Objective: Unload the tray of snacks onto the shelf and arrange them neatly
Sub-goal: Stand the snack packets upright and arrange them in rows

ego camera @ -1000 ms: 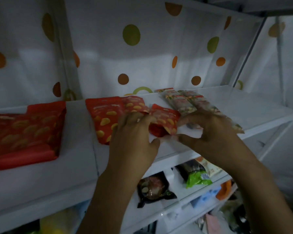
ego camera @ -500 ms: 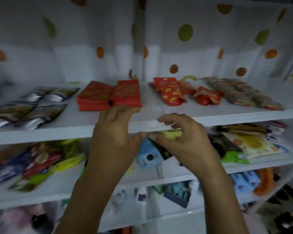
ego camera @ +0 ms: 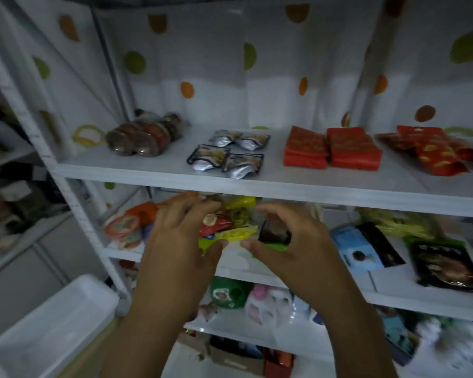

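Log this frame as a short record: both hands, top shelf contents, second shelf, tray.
left hand: fingers loosely curled, in front of the second shelf, gripping nothing visible
right hand: same pose, thumb tip close to the left's
top shelf: left to right, round dark packs, four silver pouches, two red stacks, red packets with yellow print
second shelf: mixed packets, blurred
tray: white, lower left, no packets seen in it
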